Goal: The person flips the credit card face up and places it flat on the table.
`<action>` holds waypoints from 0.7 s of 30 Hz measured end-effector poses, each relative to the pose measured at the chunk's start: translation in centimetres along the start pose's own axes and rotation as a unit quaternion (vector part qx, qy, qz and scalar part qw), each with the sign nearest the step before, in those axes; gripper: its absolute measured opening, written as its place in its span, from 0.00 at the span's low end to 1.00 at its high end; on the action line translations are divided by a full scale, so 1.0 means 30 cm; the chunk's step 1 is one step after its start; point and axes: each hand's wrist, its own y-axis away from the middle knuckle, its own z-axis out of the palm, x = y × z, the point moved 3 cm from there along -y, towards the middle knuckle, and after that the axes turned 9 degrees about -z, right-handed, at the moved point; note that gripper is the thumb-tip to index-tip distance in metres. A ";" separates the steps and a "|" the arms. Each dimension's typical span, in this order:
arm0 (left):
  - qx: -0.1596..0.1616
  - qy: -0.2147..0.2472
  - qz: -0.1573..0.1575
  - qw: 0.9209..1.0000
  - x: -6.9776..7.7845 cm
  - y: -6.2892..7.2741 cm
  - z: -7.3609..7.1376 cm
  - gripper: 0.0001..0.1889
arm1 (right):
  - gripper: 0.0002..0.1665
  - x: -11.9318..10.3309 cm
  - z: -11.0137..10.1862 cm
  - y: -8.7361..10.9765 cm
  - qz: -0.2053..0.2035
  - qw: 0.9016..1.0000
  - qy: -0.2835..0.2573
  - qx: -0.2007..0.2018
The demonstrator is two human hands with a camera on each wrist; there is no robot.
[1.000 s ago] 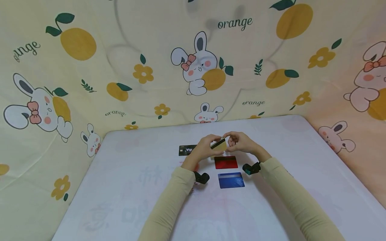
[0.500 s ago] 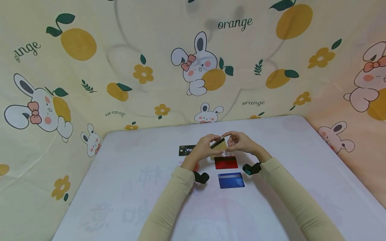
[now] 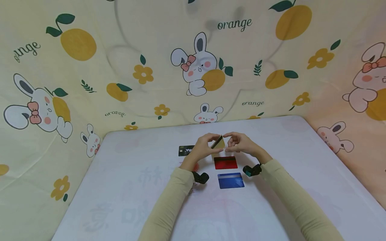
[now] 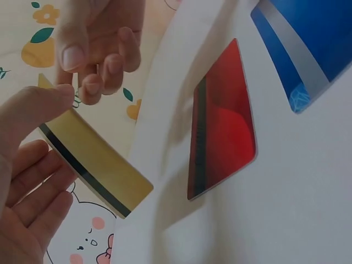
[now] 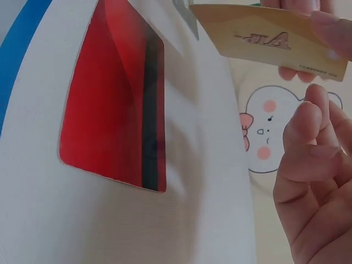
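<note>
Above the table's far part, my left hand [image 3: 202, 147] pinches a gold plastic card [image 4: 99, 159] between thumb and fingers. The card is tilted; its dark magnetic stripe shows in the left wrist view, its raised lettering in the right wrist view. My right hand [image 5: 316, 170] is close beside the card with fingers loosely bent, one fingertip near the card's edge. Below the hands a red card [image 3: 226, 162] with a dark stripe lies on the table. Nearer me lies a blue card [image 3: 231, 180] with a silver stripe.
A black card [image 3: 185, 150] marked "Vip" lies left of my left hand, partly covered by it. Under the left wrist a white card with a red-orange spot [image 3: 196, 167] peeks out. The white table [image 3: 126, 187] meets a printed cloth [image 3: 163, 67] at the back.
The gold card has turned in my left hand and looks narrower and steeper from the head view. Both hands stay nearly in place; the cards on the table have not moved.
</note>
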 end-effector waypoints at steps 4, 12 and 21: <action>0.011 0.025 0.009 1.000 -0.003 0.003 -0.005 0.30 | 0.36 0.010 0.008 -0.001 0.007 1.000 -0.008 0.005; 0.019 0.067 0.008 0.998 -0.002 0.004 -0.011 0.30 | 0.34 0.034 0.030 -0.004 0.010 1.000 -0.018 0.010; 0.031 0.081 0.020 0.996 0.019 0.013 -0.024 0.30 | 0.35 0.068 0.062 -0.014 0.031 0.999 -0.037 0.010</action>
